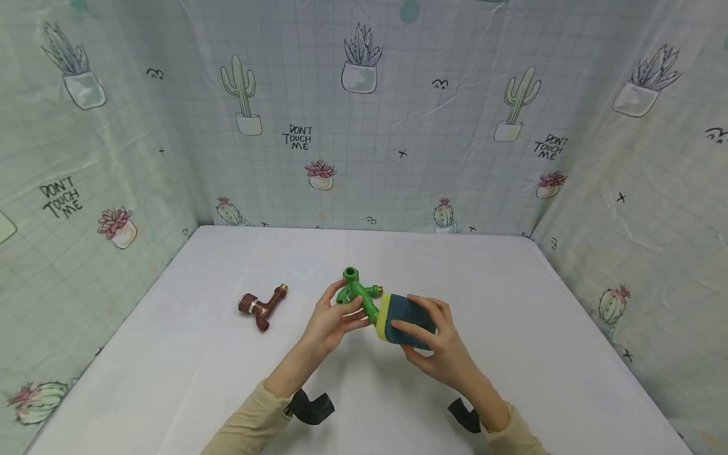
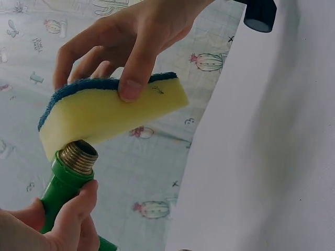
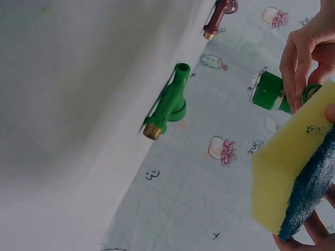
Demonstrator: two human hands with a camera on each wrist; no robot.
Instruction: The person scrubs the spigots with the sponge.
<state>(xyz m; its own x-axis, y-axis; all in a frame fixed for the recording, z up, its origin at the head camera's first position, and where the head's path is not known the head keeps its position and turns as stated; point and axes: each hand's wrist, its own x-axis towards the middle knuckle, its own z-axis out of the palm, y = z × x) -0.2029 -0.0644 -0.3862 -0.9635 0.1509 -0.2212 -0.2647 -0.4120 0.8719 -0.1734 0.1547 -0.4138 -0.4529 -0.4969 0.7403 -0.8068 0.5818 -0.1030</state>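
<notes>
My left hand [image 1: 327,325] grips a green tap [image 1: 364,302] above the table. In the left wrist view the tap's threaded brass end [image 2: 79,158] points up at a sponge [image 2: 112,117], right at its yellow edge. Whether the two touch is hard to tell. The sponge, yellow foam with a dark blue scouring layer, is held between the thumb and fingers of my right hand [image 1: 446,351]. The blue side faces up in the head view. Behind the held tap, a second green tap [image 3: 170,102] lies on the table, partly hidden in the head view.
On the left of the white table [image 1: 483,272] lies a brown tap [image 1: 264,309] with a brass end. Patterned cloth [image 1: 364,126] with cactus prints walls the back and both sides. Black curved pieces [image 1: 313,407] sit at both wrists.
</notes>
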